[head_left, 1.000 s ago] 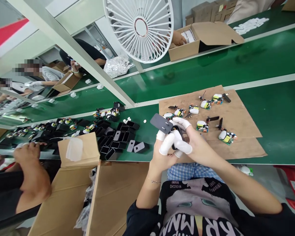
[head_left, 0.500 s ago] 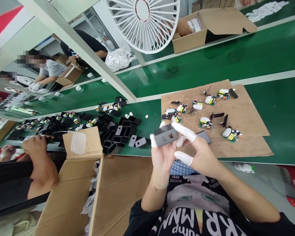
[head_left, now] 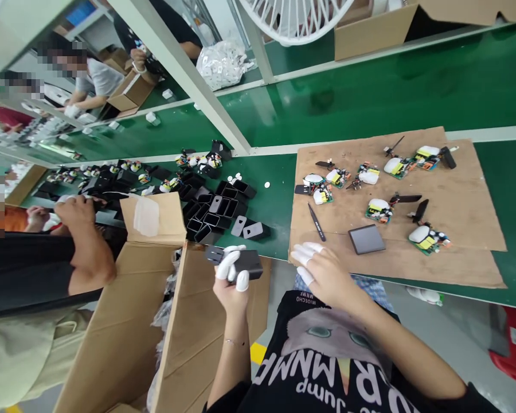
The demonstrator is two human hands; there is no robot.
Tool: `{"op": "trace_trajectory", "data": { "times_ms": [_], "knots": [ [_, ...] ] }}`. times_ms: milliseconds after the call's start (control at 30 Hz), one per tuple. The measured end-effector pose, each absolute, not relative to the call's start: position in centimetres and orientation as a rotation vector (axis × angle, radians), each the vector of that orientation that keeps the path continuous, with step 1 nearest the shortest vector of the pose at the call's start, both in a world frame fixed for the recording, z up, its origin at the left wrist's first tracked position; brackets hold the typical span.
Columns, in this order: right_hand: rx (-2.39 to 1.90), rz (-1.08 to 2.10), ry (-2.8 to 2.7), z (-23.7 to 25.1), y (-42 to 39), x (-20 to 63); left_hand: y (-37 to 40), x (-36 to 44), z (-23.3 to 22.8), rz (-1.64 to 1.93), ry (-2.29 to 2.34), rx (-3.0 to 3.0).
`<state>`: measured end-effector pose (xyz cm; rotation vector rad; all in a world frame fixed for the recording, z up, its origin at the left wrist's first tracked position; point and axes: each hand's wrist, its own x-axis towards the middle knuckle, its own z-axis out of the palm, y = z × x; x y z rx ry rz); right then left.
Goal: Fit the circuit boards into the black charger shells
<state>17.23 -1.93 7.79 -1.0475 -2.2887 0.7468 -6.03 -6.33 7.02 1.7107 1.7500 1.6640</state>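
Observation:
My left hand (head_left: 231,281), with white covers on its fingertips, is closed around a dark charger casing (head_left: 250,264) over the open carton's flap. A smaller dark piece sticks out on the left side of the fingers; whether it is part of the casing I cannot tell. Empty, with fingers stretched out, my right hand (head_left: 324,272) is at the near edge of the cardboard sheet (head_left: 417,229). Just beyond its fingertips lies a black pen (head_left: 316,222). To its right a flat dark grey box (head_left: 367,239) rests on the sheet.
Several circuit boards with wired parts (head_left: 379,210) are spread over the cardboard. Black open casings (head_left: 212,219) crowd the green bench (head_left: 279,172) at left. A large carton (head_left: 206,321) stands below. A co-worker's arm (head_left: 88,246) is at far left; a white fan (head_left: 298,23) hangs above.
My left hand has carried the casing left and down, away from my right hand. My right hand has let go of it. The pen and flat box now show fully.

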Motion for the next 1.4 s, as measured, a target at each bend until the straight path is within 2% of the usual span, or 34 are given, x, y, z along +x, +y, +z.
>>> {"op": "trace_trajectory", "data": {
  "times_ms": [133,333,533,667,767,900,1033,1133,1267,1400],
  "knots": [
    [-1.003,0.65,-2.457,6.5,-3.0,14.5,-4.7,-6.5,3.5,1.357,1.809,1.992],
    [-1.02,0.589,-2.293,5.5,-5.0,17.1,1.2,-7.2,1.8,1.225,1.81,2.05],
    [-1.098,0.622,-2.134,5.0,-5.9,20.0,1.0,-7.4,2.4,1.348,1.839,2.121],
    [-1.075,0.623,-2.054,4.9,-6.1,21.0,0.0,-6.7,2.5,1.184,1.822,2.235],
    [-1.053,0.621,-2.036,5.1,-6.2,21.5,-0.5,-6.6,2.6,1.392,1.936,2.166],
    [-1.048,0.599,-2.005,5.3,-6.3,21.8,-1.1,-6.6,2.4,1.285,1.909,2.226],
    [-1.046,0.581,-1.982,5.3,-6.2,21.7,-1.2,-6.8,2.2,1.505,2.004,2.259],
    [-1.031,0.572,-1.979,5.1,-6.2,21.6,-1.1,-6.8,2.2,1.312,1.932,2.32],
    [-1.029,0.594,-1.946,5.1,-6.1,21.6,-1.0,-6.9,2.1,1.412,1.964,2.302],
    [-1.047,0.635,-1.913,5.1,-6.2,21.8,-1.0,-6.9,1.8,1.326,1.884,2.325]
  ]
}}
